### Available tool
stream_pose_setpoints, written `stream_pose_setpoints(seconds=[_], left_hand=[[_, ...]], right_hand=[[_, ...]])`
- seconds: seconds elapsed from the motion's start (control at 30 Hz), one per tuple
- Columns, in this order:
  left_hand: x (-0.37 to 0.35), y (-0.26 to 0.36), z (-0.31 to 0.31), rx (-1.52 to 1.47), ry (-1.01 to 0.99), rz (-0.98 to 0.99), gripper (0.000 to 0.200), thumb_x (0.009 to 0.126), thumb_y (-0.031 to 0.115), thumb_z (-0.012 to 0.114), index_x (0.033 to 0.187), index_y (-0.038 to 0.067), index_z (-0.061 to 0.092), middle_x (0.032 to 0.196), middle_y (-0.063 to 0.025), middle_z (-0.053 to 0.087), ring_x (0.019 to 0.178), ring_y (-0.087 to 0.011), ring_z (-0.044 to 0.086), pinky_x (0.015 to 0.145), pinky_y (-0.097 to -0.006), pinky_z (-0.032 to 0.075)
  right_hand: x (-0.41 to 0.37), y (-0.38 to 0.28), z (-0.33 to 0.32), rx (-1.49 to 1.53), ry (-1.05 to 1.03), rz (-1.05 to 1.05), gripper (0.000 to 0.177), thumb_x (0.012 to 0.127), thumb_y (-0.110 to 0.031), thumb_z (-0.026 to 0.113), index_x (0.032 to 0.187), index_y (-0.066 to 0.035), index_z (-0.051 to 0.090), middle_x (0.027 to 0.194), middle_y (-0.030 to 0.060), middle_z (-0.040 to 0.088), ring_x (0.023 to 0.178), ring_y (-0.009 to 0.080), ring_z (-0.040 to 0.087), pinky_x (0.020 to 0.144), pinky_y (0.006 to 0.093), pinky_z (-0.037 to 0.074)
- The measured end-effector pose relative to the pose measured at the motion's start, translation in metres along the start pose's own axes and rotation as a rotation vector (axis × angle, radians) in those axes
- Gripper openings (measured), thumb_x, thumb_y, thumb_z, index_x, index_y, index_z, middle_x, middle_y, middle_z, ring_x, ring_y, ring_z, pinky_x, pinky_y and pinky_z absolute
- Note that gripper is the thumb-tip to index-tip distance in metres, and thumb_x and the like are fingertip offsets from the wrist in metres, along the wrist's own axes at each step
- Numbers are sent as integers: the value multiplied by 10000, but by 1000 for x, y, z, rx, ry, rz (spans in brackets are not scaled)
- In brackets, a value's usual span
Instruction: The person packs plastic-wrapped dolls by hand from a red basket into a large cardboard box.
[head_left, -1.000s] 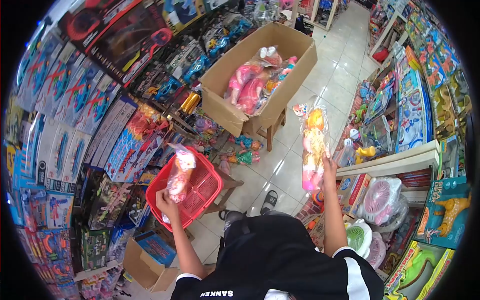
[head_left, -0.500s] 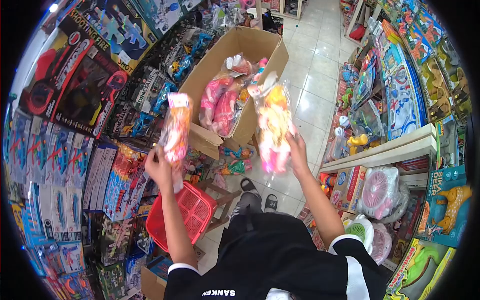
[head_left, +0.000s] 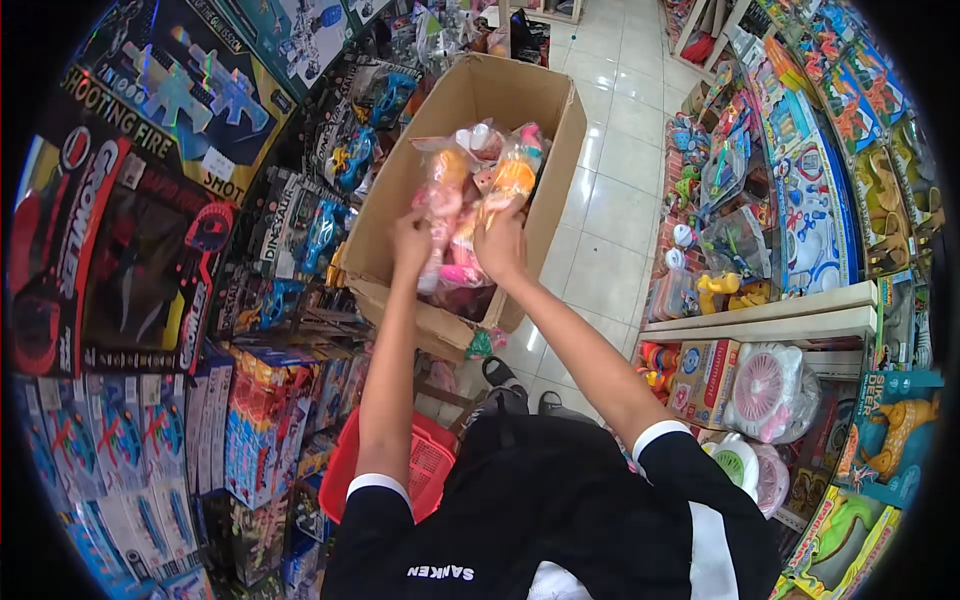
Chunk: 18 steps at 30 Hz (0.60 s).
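Both of my hands reach into an open cardboard box [head_left: 368, 245]. My left hand [head_left: 411, 243] is closed on a plastic-wrapped doll [head_left: 446, 180] in pink, near the box's left wall. On the other side, my right hand [head_left: 502, 245] grips a second wrapped doll [head_left: 515, 178] with orange-yellow hair. More wrapped dolls lie around and beneath these two, so where one bag ends and another begins is hard to see. The fingertips are partly hidden by the plastic.
A red plastic basket [head_left: 433, 462] stands below my left forearm. Boxed toys [head_left: 140, 260] line the left side. To the right is a shelf [head_left: 770, 312] with toys and pink fans [head_left: 765, 390]. A tiled floor [head_left: 610, 190] runs between.
Both hands have moved forward and inward, carrying the two wrapped dolls from in front of the box down into it. The view has shifted slightly.
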<state>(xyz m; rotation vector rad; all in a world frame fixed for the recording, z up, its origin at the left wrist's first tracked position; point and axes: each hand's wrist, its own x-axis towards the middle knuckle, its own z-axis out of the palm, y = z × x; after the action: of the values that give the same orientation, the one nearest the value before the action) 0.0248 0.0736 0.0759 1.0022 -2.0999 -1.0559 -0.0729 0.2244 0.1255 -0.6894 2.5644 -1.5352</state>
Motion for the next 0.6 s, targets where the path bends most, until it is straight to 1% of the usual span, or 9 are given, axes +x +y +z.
stream_pose_setpoints(seconds=[0.1,0.17,0.27,0.3,0.4,0.47,0.53,0.57,0.6], left_hand=[[-8,-34,42,204,-264,-22,267,856,164,584,1087,61,668,1016,-207,653,918,-304,654,782,-345,496],[-16,-44,60,144,-598,-68,292,893,116,556,1175,85,629,994,-126,690,816,-178,636,737,-315,495],[-14,-26,51,71,-672,-199,315,901,146,572,1208,84,605,1034,-147,679,860,-199,638,782,-318,490],[-12,-43,53,96,-661,25,349,914,185,570,1242,65,570,1083,-165,660,927,-214,636,819,-330,484],[-29,-46,43,146,-677,89,354,923,166,542,1255,41,545,1123,-183,637,986,-248,628,842,-339,479],[-59,19,4,190,-620,107,331,911,153,530,1218,32,562,1152,-212,602,1062,-324,590,884,-378,462],[-97,48,-14,44,-523,237,329,892,132,536,1202,26,572,1151,-234,590,1080,-357,568,905,-404,451],[-114,68,-23,-64,-531,298,344,887,123,544,1214,18,563,1181,-235,576,1099,-360,555,923,-405,444],[-132,78,-21,-65,-529,297,344,887,123,544,1214,18,563,1181,-235,576,1099,-360,555,923,-405,444]], right_hand=[[-4,4,8,-301,-567,-102,287,801,-52,508,1007,137,571,1026,351,580,931,443,609,776,464,519],[-13,22,15,-466,-665,-149,256,791,-52,516,962,115,610,1000,325,603,931,416,621,773,453,523],[-10,31,21,-632,-767,-134,215,763,-45,538,890,81,659,946,283,637,920,379,641,764,439,529],[-12,33,20,-636,-780,-65,198,745,-38,552,863,69,669,918,267,649,909,369,648,757,435,532],[-7,13,-7,-658,-855,-213,238,728,-44,577,929,56,657,930,235,651,883,378,646,747,428,533],[-18,19,-23,-571,-711,-300,297,718,-64,610,997,37,628,996,230,617,930,376,616,828,442,491],[-31,25,-50,-156,-155,-696,462,723,-120,648,1148,22,534,1103,240,544,1001,364,568,893,461,427],[-43,34,-54,-157,-154,-700,462,723,-120,648,1148,22,534,1103,240,544,1001,364,568,893,461,427],[-60,52,-54,-233,84,-351,461,758,-158,634,1160,20,494,1114,234,533,961,356,567,862,441,430]])
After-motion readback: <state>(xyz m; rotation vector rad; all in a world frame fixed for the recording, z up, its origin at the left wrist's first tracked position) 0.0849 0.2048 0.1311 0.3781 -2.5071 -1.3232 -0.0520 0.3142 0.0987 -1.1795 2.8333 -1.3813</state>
